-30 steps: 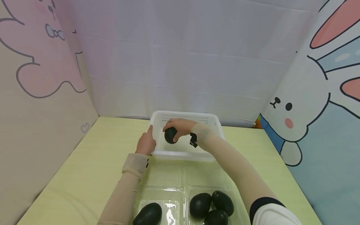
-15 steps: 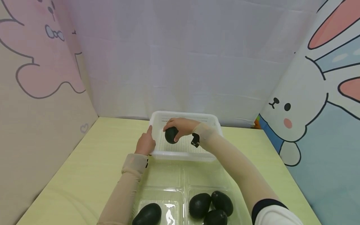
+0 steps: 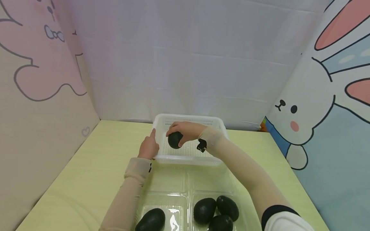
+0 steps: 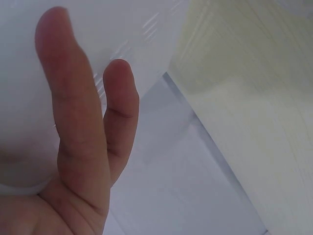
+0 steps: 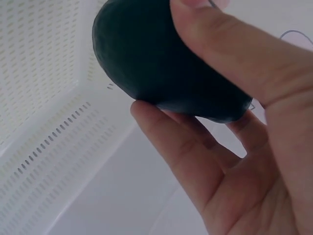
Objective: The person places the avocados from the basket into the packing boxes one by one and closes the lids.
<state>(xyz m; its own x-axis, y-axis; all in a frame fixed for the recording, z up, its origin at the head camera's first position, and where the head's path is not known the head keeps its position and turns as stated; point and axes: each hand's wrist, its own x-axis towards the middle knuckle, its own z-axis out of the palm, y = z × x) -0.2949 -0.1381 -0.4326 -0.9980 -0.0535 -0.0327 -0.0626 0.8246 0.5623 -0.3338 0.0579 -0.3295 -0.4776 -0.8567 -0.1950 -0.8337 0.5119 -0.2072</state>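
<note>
My right hand [image 3: 189, 130] grips a dark green avocado [image 3: 174, 140] over the left half of a white perforated basket [image 3: 189, 159]. In the right wrist view, the thumb [image 5: 230, 44] lies along one side of the avocado and the fingertips support the other. My left hand [image 3: 148, 147] rests against the basket's left side, its index finger straight along the rim. The left wrist view shows two fingers [image 4: 78, 122] extended beside the white basket wall, holding nothing.
Nearer to me lies a clear divided tray [image 3: 187, 179]. One avocado [image 3: 151, 219] sits in its near left compartment. Three more avocados [image 3: 204, 210] cluster in the near right one. Behind the basket hangs a white curtain [image 3: 185, 64]; printed panels [image 3: 300, 128] flank the pale yellow table [image 3: 95, 173].
</note>
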